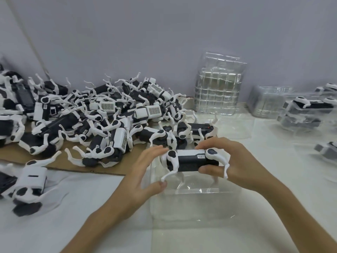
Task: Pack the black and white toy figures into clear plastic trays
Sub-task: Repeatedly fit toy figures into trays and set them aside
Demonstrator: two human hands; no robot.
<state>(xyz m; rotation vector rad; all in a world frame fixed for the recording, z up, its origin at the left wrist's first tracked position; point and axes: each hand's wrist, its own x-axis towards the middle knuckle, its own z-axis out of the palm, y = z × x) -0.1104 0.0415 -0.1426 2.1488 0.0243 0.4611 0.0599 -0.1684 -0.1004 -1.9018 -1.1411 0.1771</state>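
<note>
Clear tray [191, 216] lies flat on the table nearest, and a toy figure [189, 159] is held just above it. Right hand [238, 165] pinches its body between thumb and fingers; left hand [144, 172] is loosely spread, fingertips touching its other end. Farther back are a pile of figures [102, 114] on cardboard [60, 163] and a stack of empty trays [218, 84] upright at the wall.

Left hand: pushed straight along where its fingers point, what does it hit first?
Probably the toy figure that the right hand grips: fingertips of the left hand sit right beside its white end, though contact is unclear.
</note>
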